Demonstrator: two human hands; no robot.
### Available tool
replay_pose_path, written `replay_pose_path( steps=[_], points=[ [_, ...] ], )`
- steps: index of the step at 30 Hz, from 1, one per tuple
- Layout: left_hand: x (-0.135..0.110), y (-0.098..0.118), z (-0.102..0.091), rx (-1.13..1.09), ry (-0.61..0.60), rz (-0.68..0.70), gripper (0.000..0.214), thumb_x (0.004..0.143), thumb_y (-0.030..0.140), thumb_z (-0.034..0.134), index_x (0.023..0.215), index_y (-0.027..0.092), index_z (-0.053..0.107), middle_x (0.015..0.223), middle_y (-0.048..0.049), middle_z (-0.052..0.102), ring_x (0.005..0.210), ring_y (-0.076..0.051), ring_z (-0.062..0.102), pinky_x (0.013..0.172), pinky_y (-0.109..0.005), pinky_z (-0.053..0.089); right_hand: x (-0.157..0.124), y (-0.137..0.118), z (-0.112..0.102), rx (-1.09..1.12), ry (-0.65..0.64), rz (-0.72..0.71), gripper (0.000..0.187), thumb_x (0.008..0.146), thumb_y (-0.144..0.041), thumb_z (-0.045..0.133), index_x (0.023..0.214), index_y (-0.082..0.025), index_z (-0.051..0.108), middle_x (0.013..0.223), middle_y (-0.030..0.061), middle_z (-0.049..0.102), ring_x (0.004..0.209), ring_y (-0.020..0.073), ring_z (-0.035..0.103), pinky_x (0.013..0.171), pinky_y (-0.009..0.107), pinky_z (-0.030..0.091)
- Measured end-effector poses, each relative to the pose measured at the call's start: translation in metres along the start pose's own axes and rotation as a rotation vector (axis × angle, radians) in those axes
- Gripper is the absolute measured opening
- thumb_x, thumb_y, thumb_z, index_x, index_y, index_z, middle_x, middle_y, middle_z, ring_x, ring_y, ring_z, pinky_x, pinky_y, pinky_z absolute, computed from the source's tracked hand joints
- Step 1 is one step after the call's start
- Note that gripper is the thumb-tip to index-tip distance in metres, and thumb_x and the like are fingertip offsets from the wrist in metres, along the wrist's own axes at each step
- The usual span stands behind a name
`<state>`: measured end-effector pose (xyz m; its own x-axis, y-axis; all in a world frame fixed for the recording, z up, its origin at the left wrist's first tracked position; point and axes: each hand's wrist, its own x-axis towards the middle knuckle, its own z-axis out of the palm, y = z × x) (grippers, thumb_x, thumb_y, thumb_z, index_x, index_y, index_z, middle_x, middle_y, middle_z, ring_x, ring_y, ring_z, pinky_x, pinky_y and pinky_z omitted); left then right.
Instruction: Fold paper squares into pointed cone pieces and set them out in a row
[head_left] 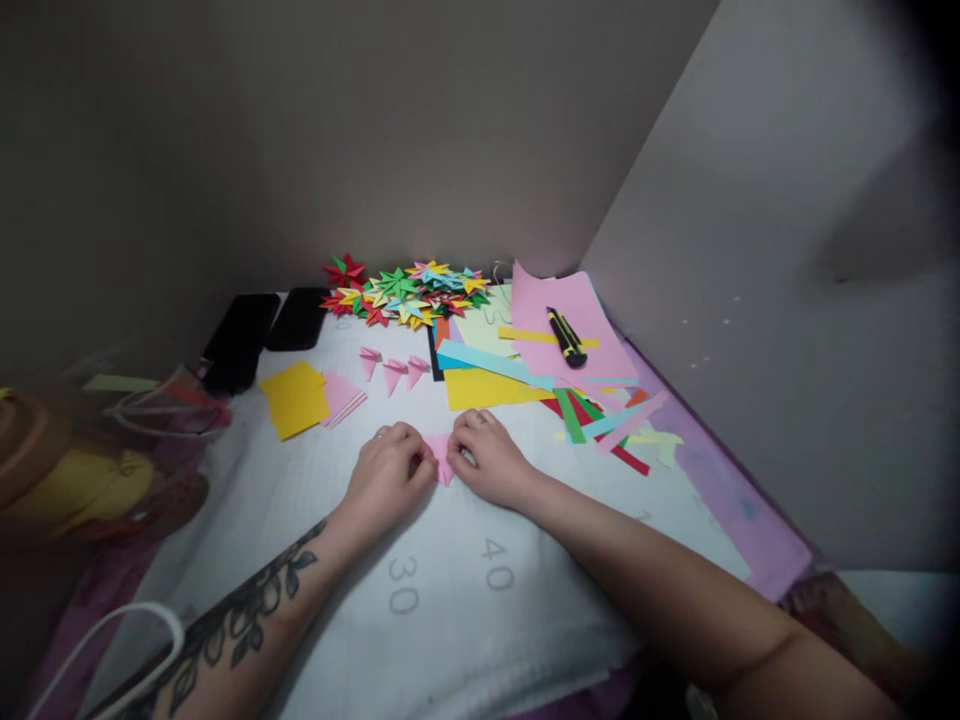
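My left hand (388,468) and my right hand (488,457) rest close together on the white gridded mat (420,590). Both have their fingers curled and pinch a small pink folded paper piece (441,460) that lies between them on the mat. Three finished pink folded pieces (392,368) lie in a row just beyond the hands. A stack of yellow paper squares (294,398) and some pink squares (342,395) sit to the left of that row.
A heap of multicoloured paper stars (405,290) lies at the back. Coloured sheets and strips (570,400) spread to the right, with a yellow-black utility knife (566,337) on pink paper. Two black phones (266,325) lie back left. Walls close in behind and right.
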<state>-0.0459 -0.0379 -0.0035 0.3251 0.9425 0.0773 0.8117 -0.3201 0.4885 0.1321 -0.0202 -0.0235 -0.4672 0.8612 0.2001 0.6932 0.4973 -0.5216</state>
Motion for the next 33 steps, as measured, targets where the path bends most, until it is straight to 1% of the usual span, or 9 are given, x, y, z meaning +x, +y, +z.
replay_pose_path(
  steps=[6,14,23,33],
  points=[
    [0.0004,0.0005,0.0007,0.019,-0.008,-0.002,0.016,0.08,0.021,0.05,0.07,0.02,0.062,0.082,-0.0045,0.059,0.079,-0.019,0.053,0.076,-0.032,0.042,0.001,-0.0049,0.0017,-0.048,-0.012,0.059,0.01,0.081,-0.014,0.056,0.072,-0.018,0.057,0.089,0.0049,0.056,0.09,0.0198,0.046,0.08,0.033,0.039],
    [0.0022,0.0001,0.0015,0.037,-0.017,-0.007,0.016,0.08,0.023,0.051,0.069,0.02,0.062,0.083,-0.0042,0.06,0.079,-0.02,0.053,0.075,-0.033,0.042,0.0003,-0.006,0.002,-0.049,-0.001,0.059,0.011,0.082,-0.014,0.055,0.073,-0.018,0.058,0.09,0.006,0.056,0.09,0.0207,0.046,0.079,0.034,0.04],
    [0.0066,0.0039,-0.0027,0.025,-0.065,-0.045,0.017,0.078,0.023,0.052,0.067,0.021,0.064,0.081,-0.0047,0.061,0.079,-0.021,0.054,0.074,-0.033,0.042,-0.0001,-0.0073,0.0012,-0.061,-0.001,0.072,0.011,0.082,-0.014,0.054,0.072,-0.018,0.058,0.09,0.0061,0.056,0.09,0.0209,0.047,0.078,0.034,0.04],
    [0.0081,0.0044,-0.0016,0.031,-0.069,-0.062,0.017,0.077,0.023,0.052,0.065,0.021,0.064,0.08,-0.0045,0.061,0.078,-0.02,0.054,0.074,-0.033,0.042,-0.0008,-0.0072,0.0023,-0.075,0.004,0.076,0.011,0.082,-0.015,0.054,0.072,-0.018,0.058,0.09,0.0059,0.056,0.09,0.0207,0.047,0.078,0.033,0.041]
  ],
)
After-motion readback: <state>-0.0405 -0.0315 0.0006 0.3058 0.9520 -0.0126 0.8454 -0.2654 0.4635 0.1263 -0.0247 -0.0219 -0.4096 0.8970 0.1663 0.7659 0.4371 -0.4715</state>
